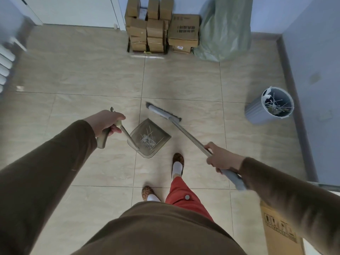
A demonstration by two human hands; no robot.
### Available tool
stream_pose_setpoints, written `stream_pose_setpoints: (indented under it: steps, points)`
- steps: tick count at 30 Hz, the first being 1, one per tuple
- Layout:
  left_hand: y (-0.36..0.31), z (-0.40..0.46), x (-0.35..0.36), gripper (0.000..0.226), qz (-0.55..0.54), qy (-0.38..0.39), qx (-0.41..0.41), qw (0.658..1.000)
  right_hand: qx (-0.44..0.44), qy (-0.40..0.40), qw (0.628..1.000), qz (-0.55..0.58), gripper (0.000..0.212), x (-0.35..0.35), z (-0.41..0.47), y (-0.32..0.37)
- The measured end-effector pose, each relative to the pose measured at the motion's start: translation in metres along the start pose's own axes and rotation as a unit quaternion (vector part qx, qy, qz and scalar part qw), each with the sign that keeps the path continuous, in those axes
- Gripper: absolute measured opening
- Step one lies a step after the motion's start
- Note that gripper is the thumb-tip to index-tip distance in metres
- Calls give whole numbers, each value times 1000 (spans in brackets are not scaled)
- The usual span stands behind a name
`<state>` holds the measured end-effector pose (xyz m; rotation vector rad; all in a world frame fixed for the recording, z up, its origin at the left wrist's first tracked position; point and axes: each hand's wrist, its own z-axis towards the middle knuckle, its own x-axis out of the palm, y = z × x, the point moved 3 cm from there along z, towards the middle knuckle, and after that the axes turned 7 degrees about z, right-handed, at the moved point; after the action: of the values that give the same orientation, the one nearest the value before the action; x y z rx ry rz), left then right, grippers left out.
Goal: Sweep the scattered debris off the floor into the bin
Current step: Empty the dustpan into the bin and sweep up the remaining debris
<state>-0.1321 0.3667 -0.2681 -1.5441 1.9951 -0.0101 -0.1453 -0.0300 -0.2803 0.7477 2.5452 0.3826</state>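
My left hand [105,122] is shut on the long handle of a translucent grey dustpan [158,131], which sits at mid-floor and holds a small heap of thin white sticks [148,139]. My right hand [221,157] grips the pole of a grey broom; the broom head [162,112] hovers or rests just beyond the pan's far edge. The grey bin [257,113] stands at the right by the wall, tilted toward me, with more white sticks and scraps inside it. The tiles around the pan show no loose debris.
Stacked cardboard boxes [155,26] and a green plastic sack [223,32] line the back wall. A radiator [5,67] is at the left. A flat carton [281,230] lies at the lower right. My slippered feet [177,162] stand just behind the pan.
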Motion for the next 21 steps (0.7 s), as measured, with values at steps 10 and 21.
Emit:
stream_pose_setpoints:
  steps: [10, 21]
  points:
    - [44, -11, -3, 42, -80, 119, -14, 990, 12, 94, 990, 108, 47, 35, -21, -25]
    - [25, -41, 31, 21, -138, 156, 62, 976, 51, -23, 918, 394, 45, 28, -69, -85]
